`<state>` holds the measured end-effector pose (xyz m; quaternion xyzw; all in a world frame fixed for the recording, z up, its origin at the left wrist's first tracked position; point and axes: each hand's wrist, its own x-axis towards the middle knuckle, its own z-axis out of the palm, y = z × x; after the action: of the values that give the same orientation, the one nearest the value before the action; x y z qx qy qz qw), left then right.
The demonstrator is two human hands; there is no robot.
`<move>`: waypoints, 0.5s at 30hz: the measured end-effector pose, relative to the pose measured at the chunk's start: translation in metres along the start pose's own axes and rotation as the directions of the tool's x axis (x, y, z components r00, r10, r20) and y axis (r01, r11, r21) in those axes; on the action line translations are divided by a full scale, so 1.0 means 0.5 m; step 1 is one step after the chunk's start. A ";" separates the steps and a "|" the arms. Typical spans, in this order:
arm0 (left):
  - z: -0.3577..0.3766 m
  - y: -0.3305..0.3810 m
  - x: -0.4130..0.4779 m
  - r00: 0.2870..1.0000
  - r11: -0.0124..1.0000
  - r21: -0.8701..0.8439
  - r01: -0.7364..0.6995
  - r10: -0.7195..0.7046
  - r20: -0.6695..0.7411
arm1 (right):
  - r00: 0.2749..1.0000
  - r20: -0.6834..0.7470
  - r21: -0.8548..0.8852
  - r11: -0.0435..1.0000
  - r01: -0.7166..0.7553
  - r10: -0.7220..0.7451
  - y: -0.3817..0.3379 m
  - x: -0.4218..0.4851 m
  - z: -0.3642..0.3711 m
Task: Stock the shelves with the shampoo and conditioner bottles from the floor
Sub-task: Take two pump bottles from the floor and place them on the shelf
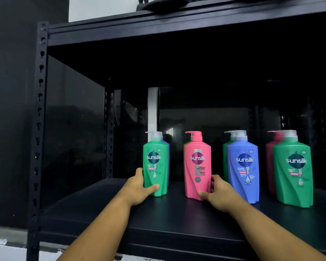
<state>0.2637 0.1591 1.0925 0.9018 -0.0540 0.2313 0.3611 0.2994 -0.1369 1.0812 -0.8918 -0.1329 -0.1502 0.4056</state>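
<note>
On the black shelf board stand several Sunsilk pump bottles, all upright. My left hand grips the lower part of a green bottle at the left, thumb across its front. My right hand grips the base of a pink bottle beside it. A blue bottle and another green bottle stand further right. Behind each front bottle a second bottle is partly hidden.
A black perforated upright frames the shelf's left side. An upper shelf beam runs overhead. The left part of the shelf board holds no bottles. A pale floor strip shows at the lower left.
</note>
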 end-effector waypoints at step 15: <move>0.003 0.012 -0.010 0.987 0.991 0.070 0.112 -0.119 0.105 | 0.999 0.043 -0.024 1.000 0.002 -0.001 0.003 0.005 0.003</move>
<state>0.2583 0.1534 1.0928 0.9257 -0.0138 0.1621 0.3414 0.3027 -0.1364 1.0801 -0.8995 -0.1403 -0.1330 0.3919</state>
